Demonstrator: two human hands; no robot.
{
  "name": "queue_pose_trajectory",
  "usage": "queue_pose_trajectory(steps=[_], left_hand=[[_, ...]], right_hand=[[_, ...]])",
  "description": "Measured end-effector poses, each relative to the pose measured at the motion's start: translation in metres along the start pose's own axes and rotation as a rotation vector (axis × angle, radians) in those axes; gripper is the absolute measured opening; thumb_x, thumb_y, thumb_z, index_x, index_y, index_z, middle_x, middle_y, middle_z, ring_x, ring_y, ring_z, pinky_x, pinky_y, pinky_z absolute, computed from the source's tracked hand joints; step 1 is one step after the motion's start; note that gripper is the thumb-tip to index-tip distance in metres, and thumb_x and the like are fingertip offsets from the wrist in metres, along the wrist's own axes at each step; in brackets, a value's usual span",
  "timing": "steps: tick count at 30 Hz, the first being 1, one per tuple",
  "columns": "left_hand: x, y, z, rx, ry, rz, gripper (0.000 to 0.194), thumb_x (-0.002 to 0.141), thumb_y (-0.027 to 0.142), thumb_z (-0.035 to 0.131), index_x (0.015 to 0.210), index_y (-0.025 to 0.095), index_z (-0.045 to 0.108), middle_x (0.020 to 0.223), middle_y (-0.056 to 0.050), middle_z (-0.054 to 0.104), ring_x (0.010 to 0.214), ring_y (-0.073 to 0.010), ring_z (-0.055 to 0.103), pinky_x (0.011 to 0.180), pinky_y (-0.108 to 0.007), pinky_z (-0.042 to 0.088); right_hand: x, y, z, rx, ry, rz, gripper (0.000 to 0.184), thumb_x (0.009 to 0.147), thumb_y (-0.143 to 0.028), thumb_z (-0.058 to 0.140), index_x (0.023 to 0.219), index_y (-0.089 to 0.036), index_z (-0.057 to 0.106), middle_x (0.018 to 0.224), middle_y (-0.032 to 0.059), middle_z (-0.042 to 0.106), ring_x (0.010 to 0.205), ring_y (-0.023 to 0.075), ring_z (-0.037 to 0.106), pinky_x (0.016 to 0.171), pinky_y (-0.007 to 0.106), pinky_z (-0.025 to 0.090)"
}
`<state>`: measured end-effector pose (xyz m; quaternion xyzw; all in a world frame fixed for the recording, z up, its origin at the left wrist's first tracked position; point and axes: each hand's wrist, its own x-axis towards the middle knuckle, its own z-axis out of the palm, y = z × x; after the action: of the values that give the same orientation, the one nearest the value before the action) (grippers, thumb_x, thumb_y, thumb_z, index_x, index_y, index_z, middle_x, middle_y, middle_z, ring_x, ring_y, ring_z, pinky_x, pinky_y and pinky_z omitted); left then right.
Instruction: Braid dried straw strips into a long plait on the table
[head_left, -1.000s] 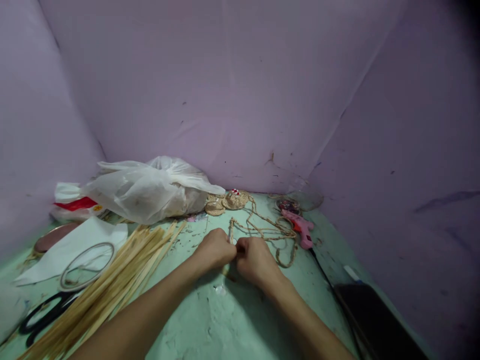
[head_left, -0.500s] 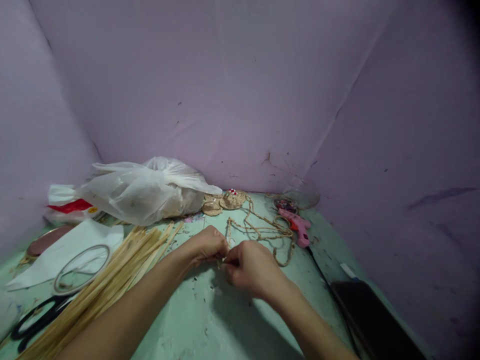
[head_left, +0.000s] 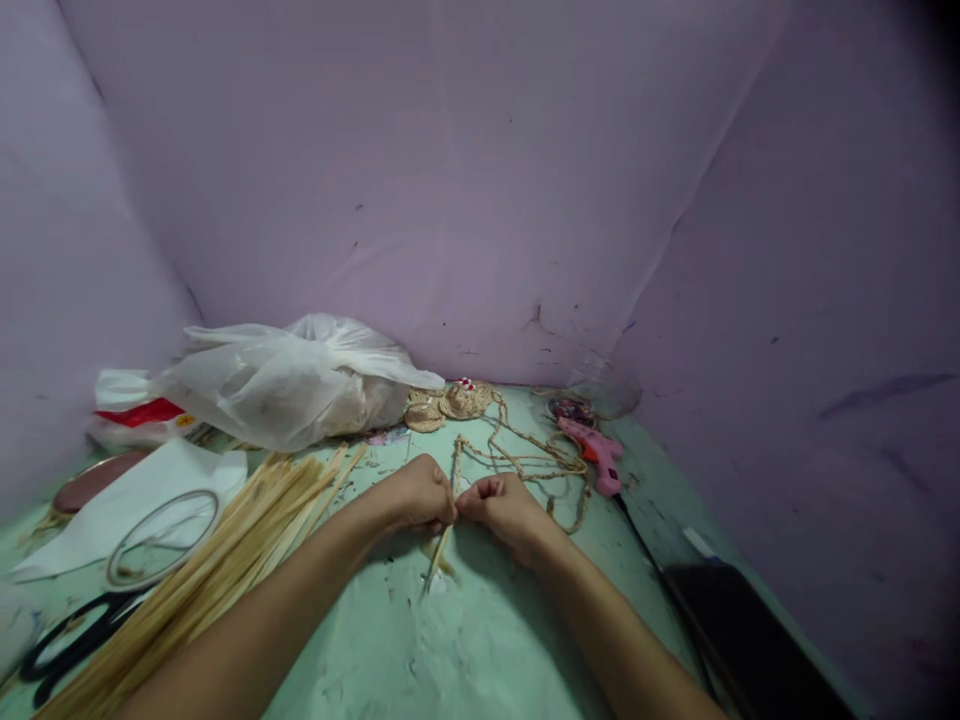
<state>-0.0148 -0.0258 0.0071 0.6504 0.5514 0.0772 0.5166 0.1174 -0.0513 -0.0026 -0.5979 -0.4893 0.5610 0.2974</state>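
Both hands meet at the middle of the green tabletop, around the end of a thin braided straw cord (head_left: 457, 460). My left hand (head_left: 420, 495) is closed, knuckles up, and grips the cord from the left. From the right, my right hand (head_left: 506, 510) pinches it between thumb and fingertips. Below the hands, loose straw ends (head_left: 436, 562) stick out toward me. Beyond them the cord runs away and loops to the right across the table. The exact grip of the left fingers is hidden behind the knuckles.
On the left lie a bundle of straw strips (head_left: 217, 560), black-handled scissors (head_left: 75, 640), a hoop (head_left: 163, 540) and a tied white plastic bag (head_left: 292, 385). Small woven straw hats (head_left: 466, 402) sit by the wall. Right are a pink glue gun (head_left: 596, 455) and a black flat object (head_left: 742, 630).
My right hand has turned and shifted slightly up and right, its fingertips now showing. The straw ends below the hands have come into view. My left hand stays nearly in place.
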Motion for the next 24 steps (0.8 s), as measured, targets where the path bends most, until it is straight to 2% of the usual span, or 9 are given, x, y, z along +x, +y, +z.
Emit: queue_pose_trajectory(steps=[4, 6, 8, 11, 13, 16, 20, 22, 24], left_hand=[[-0.009, 0.005, -0.008, 0.244, -0.030, -0.013, 0.013, 0.052, 0.016, 0.046, 0.040, 0.013, 0.051, 0.036, -0.001, 0.046, 0.033, -0.0070, 0.032, 0.037, -0.021, 0.024], [-0.014, 0.007, -0.019, 0.340, -0.059, -0.027, 0.014, 0.054, 0.017, 0.048, 0.042, 0.013, 0.053, 0.039, -0.002, 0.049, 0.033, -0.0085, 0.035, 0.038, -0.021, 0.025], [-0.021, 0.008, -0.034, 0.409, -0.023, -0.049, 0.014, 0.057, 0.020, 0.050, 0.048, 0.013, 0.057, 0.044, -0.003, 0.053, 0.035, -0.0101, 0.039, 0.040, -0.022, 0.027], [-0.036, 0.011, -0.063, 0.550, 0.263, -0.059, 0.011, 0.059, 0.019, 0.053, 0.057, 0.012, 0.061, 0.048, -0.002, 0.055, 0.041, -0.0095, 0.041, 0.045, -0.021, 0.027], [-0.053, 0.014, -0.082, 0.638, 0.437, -0.069, 0.009, 0.058, 0.017, 0.055, 0.058, 0.012, 0.062, 0.049, -0.001, 0.054, 0.046, -0.0093, 0.041, 0.048, -0.020, 0.025], [-0.079, 0.019, -0.099, 0.716, 0.549, -0.111, 0.011, 0.058, 0.019, 0.053, 0.058, 0.014, 0.063, 0.049, 0.000, 0.052, 0.049, -0.0092, 0.040, 0.049, -0.021, 0.022], [-0.090, 0.011, -0.099, 0.731, 0.550, -0.151, 0.009, 0.053, 0.015, 0.054, 0.055, 0.015, 0.063, 0.050, 0.000, 0.053, 0.049, -0.0095, 0.040, 0.049, -0.021, 0.022], [-0.082, 0.001, -0.092, 0.719, 0.556, -0.230, 0.008, 0.048, 0.012, 0.056, 0.051, 0.015, 0.062, 0.050, -0.002, 0.053, 0.047, -0.0105, 0.040, 0.048, -0.022, 0.023], [-0.070, -0.010, -0.084, 0.703, 0.532, -0.239, 0.010, 0.050, 0.013, 0.054, 0.054, 0.016, 0.063, 0.054, -0.003, 0.056, 0.048, -0.0121, 0.044, 0.048, -0.022, 0.024]], right_hand=[[0.004, 0.003, -0.001, 0.016, 0.014, 0.005, 0.008, 0.055, -0.013, 0.053, 0.048, -0.013, 0.050, 0.034, -0.0083, 0.034, 0.032, 0.0022, 0.020, 0.036, 0.020, 0.011], [0.006, 0.004, 0.000, 0.012, 0.042, 0.014, 0.009, 0.055, -0.013, 0.053, 0.046, -0.013, 0.049, 0.032, -0.0087, 0.033, 0.032, 0.0020, 0.019, 0.036, 0.020, 0.011], [0.007, 0.005, 0.001, 0.008, 0.057, 0.021, 0.008, 0.055, -0.013, 0.052, 0.047, -0.013, 0.049, 0.033, -0.0084, 0.035, 0.031, 0.0019, 0.019, 0.036, 0.020, 0.011], [0.006, 0.006, 0.001, 0.009, 0.040, 0.028, 0.006, 0.055, -0.014, 0.053, 0.049, -0.013, 0.051, 0.035, -0.0073, 0.039, 0.030, 0.0020, 0.021, 0.035, 0.020, 0.011], [0.005, 0.006, 0.001, -0.002, 0.031, 0.034, 0.007, 0.055, -0.015, 0.053, 0.049, -0.013, 0.050, 0.034, -0.0079, 0.036, 0.030, 0.0021, 0.020, 0.035, 0.020, 0.010], [0.005, 0.007, -0.001, -0.014, 0.018, 0.041, 0.012, 0.056, -0.017, 0.052, 0.046, -0.015, 0.047, 0.031, -0.0085, 0.030, 0.030, 0.0024, 0.019, 0.034, 0.020, 0.009], [0.007, 0.008, -0.001, -0.013, -0.012, 0.035, 0.010, 0.056, -0.018, 0.051, 0.046, -0.015, 0.047, 0.032, -0.0082, 0.030, 0.029, 0.0026, 0.018, 0.033, 0.020, 0.009], [0.006, 0.007, -0.001, -0.007, -0.015, 0.034, 0.010, 0.055, -0.017, 0.051, 0.046, -0.015, 0.047, 0.031, -0.0084, 0.030, 0.028, 0.0026, 0.018, 0.033, 0.020, 0.008], [0.006, 0.006, 0.000, 0.000, -0.008, 0.036, 0.010, 0.055, -0.017, 0.050, 0.046, -0.015, 0.047, 0.031, -0.0082, 0.030, 0.028, 0.0024, 0.018, 0.033, 0.020, 0.009]])
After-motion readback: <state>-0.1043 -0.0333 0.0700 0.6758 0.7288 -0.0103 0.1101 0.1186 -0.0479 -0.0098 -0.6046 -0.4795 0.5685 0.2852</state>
